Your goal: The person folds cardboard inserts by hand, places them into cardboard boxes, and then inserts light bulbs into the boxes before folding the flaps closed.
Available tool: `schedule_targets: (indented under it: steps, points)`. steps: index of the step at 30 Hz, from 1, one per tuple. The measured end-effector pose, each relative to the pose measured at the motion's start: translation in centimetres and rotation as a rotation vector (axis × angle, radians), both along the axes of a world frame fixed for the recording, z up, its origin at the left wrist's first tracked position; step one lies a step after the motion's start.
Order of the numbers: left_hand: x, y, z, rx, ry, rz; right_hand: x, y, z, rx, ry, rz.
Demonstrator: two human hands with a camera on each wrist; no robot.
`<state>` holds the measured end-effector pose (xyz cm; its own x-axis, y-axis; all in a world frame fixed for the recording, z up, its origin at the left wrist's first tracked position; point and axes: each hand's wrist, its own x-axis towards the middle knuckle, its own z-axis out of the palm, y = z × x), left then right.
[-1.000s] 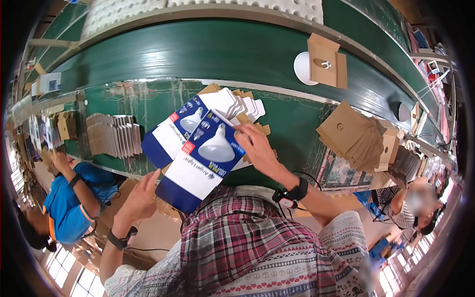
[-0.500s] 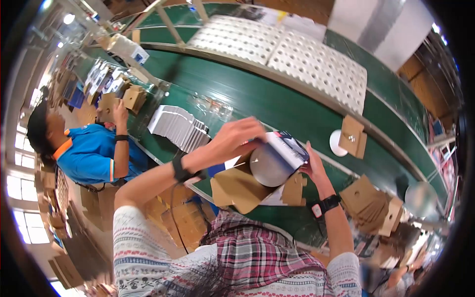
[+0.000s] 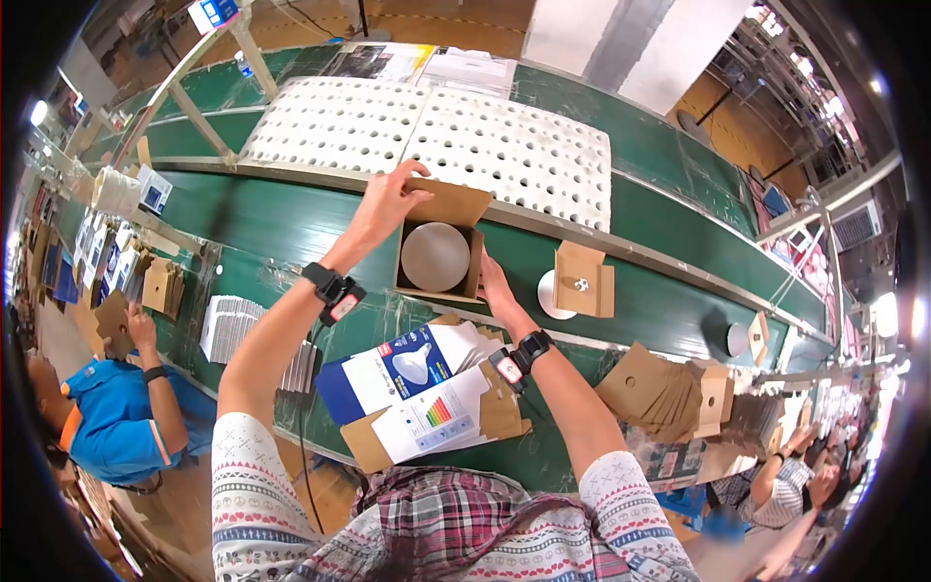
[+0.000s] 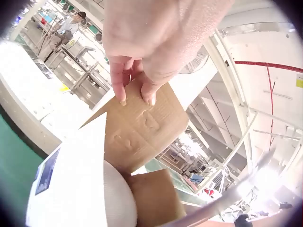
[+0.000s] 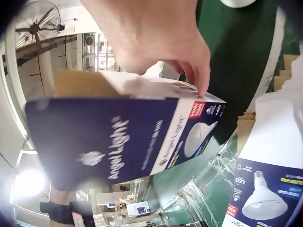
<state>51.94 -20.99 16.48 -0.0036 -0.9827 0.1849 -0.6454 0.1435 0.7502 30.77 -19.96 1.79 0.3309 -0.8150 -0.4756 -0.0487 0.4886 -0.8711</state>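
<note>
An open printed light bulb box (image 5: 161, 137) stands upright over the green conveyor belt, its brown flap (image 3: 456, 202) raised. Inside, the round grey face of a lamp (image 3: 435, 257) points up. My left hand (image 3: 386, 206) pinches that flap between thumb and fingers, which the left wrist view shows close up. On the box's right side, my right hand (image 3: 496, 288) lies with extended fingers against the wall; its thumb is hidden. Nearer me, flattened printed boxes (image 3: 412, 373) lie in a pile on the green table.
Right of the box, another lamp (image 3: 554, 297) sits on the belt in a brown cardboard insert (image 3: 592, 283). White foam trays (image 3: 339, 121) with holes lie beyond the rail. Brown inserts (image 3: 650, 393) are stacked at right. A person in blue (image 3: 121, 417) works at left.
From the flattened pile, a box was lifted and opened. Half a second ago it was tilted near me around the lamp; now it stands upright farther away, over the belt, with both hands at it.
</note>
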Motion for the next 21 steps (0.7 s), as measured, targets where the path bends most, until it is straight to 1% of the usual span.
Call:
schedule_targets:
  steps: [1,2,3,5,6,7,8,9,11,13,14,15,17,18,20,21]
  points:
    - [0.2,-0.6,-1.1,0.002,0.009,0.020,0.7,-0.4,0.0,-0.005,-0.004,-0.007]
    - [0.4,-1.2,-2.3,-0.060,0.059,0.029,1.6,-0.6,-0.2,-0.008,-0.010,-0.009]
    - [1.2,-1.9,-3.9,-0.091,0.042,0.048,2.2,-0.9,-0.3,-0.011,0.008,-0.007]
    - [2.6,-2.1,-5.6,-0.159,0.059,0.108,3.1,-1.3,-0.7,-0.004,0.041,0.007]
    - [3.9,-1.9,-6.7,-0.229,0.118,0.150,3.5,-1.3,-0.7,-0.002,0.064,-0.014]
    - [4.9,-0.9,-6.3,-0.220,0.185,0.211,3.3,-1.1,-1.1,-0.023,0.028,0.043]
    - [6.2,0.4,-6.2,-0.201,0.282,0.280,3.4,-1.0,-1.5,-0.049,0.044,0.070]
    - [7.8,2.2,-6.3,-0.186,0.379,0.346,3.3,-0.9,-1.8,-0.078,0.060,0.093]
    - [10.8,7.3,-6.1,-0.066,0.334,0.543,3.1,-0.3,-1.9,-0.127,0.100,0.103]
    - [13.5,13.4,-8.6,-0.131,0.066,0.667,2.8,0.7,-1.0,-0.184,0.183,0.126]
    - [14.0,16.7,-9.6,-0.095,-0.059,0.690,2.8,1.1,-0.1,-0.188,0.244,0.127]
    - [14.1,20.0,-10.5,-0.059,-0.181,0.711,2.5,1.7,0.4,-0.253,0.229,0.157]
    - [13.6,25.7,-13.3,-0.062,-0.315,0.775,1.4,3.2,1.3,-0.380,0.210,0.208]
    - [12.6,27.9,-13.6,0.021,-0.289,0.755,0.9,4.1,2.4,-0.355,0.165,0.224]
    - [10.4,31.3,-14.2,0.182,-0.235,0.700,-0.8,5.9,2.8,-0.375,0.206,0.348]
    - [9.5,32.2,-14.7,0.209,-0.205,0.676,-1.4,6.5,3.1,-0.392,0.220,0.408]
